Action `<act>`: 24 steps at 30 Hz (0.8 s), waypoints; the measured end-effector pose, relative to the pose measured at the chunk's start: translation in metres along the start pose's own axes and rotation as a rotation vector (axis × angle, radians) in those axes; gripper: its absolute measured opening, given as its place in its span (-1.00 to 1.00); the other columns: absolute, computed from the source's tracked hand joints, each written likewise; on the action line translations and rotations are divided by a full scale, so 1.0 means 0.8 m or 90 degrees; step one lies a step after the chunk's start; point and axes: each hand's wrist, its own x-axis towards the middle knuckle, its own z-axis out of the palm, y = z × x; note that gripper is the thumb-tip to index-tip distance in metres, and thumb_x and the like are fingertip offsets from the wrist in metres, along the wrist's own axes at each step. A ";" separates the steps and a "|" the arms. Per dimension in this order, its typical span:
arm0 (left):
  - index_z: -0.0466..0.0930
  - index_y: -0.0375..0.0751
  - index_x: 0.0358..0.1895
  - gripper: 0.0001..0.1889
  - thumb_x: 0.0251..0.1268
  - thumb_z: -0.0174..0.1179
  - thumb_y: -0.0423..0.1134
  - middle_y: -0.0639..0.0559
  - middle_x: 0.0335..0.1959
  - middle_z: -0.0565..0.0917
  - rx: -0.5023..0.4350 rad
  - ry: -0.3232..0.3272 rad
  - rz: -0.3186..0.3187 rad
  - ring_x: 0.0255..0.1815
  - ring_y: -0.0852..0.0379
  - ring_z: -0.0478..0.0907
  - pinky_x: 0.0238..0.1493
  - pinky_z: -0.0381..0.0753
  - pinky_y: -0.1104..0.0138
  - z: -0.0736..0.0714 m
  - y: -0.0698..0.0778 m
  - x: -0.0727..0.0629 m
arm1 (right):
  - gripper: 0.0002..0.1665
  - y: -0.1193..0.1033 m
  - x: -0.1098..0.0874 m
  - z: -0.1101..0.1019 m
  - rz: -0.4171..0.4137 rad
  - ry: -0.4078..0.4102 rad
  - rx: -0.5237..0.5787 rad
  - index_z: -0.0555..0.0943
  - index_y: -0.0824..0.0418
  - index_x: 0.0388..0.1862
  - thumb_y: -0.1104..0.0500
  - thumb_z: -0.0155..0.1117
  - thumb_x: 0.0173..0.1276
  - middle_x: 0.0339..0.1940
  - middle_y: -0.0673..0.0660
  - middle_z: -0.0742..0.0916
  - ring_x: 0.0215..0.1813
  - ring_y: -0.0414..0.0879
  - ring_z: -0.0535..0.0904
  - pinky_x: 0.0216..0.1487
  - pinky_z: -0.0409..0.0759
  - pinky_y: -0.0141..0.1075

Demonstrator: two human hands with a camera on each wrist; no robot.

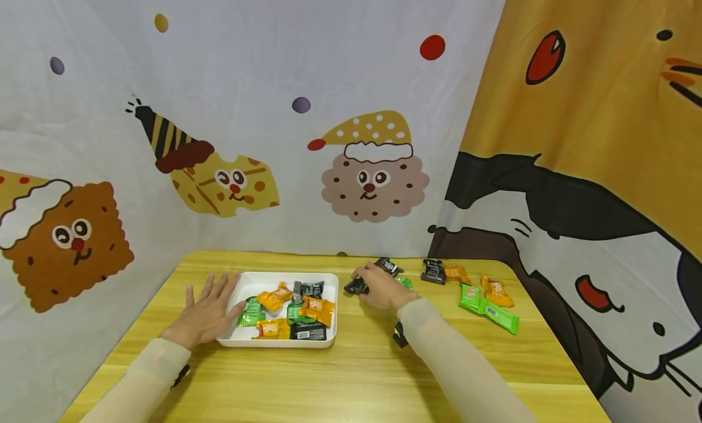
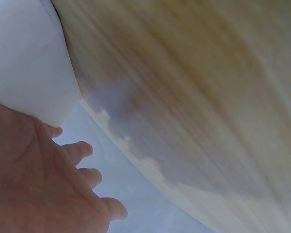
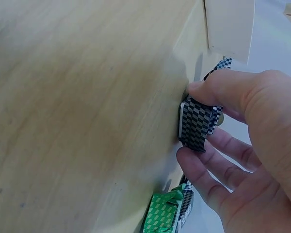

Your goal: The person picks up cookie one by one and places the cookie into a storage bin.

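My right hand (image 1: 381,289) pinches a black wrapped candy packet (image 1: 356,286) between thumb and fingers, just right of the white tray. In the right wrist view the packet (image 3: 196,121) shows a checkered wrapper, close over the table. My left hand (image 1: 205,310) lies along the left side of the white tray (image 1: 276,344) with its fingers extended, thumb at the rim. From the left wrist, the palm (image 2: 34,179) appears beside the tray's outer wall (image 2: 34,53). Inside the tray are green packets (image 1: 252,312), orange packets (image 1: 274,297) and black packets (image 1: 309,332).
Behind the right hand lie another black packet (image 1: 390,266) and a partly hidden green packet (image 1: 404,283). Farther right are a black packet (image 1: 433,272), orange packets (image 1: 496,291) and green packets (image 1: 499,316). A printed cloth (image 1: 351,57) hangs behind the wooden table (image 1: 285,386).
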 end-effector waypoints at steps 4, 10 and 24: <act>-0.04 -0.17 0.97 -0.08 0.90 0.02 0.28 -0.49 0.96 -0.10 -0.001 0.001 0.001 0.95 -0.68 -0.26 0.71 -0.50 -0.76 0.000 -0.001 0.000 | -0.39 -0.002 -0.002 -0.001 -0.007 0.004 0.000 0.66 0.20 0.59 0.18 0.57 0.66 0.49 0.29 0.70 0.47 0.21 0.70 0.58 0.76 0.15; -0.04 -0.16 0.97 -0.07 0.90 0.01 0.30 -0.48 0.97 -0.10 0.003 -0.002 0.000 0.95 -0.67 -0.26 0.71 -0.50 -0.76 0.002 -0.002 0.001 | -0.37 -0.022 -0.009 -0.012 0.013 0.005 0.000 0.65 0.22 0.60 0.25 0.58 0.63 0.50 0.32 0.70 0.44 0.23 0.71 0.55 0.77 0.16; -0.03 -0.18 0.97 -0.07 0.90 0.00 0.30 -0.49 0.96 -0.09 0.009 0.003 0.002 0.94 -0.68 -0.25 0.72 -0.48 -0.76 0.002 -0.001 0.000 | -0.33 -0.036 -0.008 -0.022 -0.003 0.026 0.015 0.64 0.13 0.64 0.23 0.59 0.63 0.52 0.27 0.70 0.34 0.15 0.76 0.49 0.81 0.13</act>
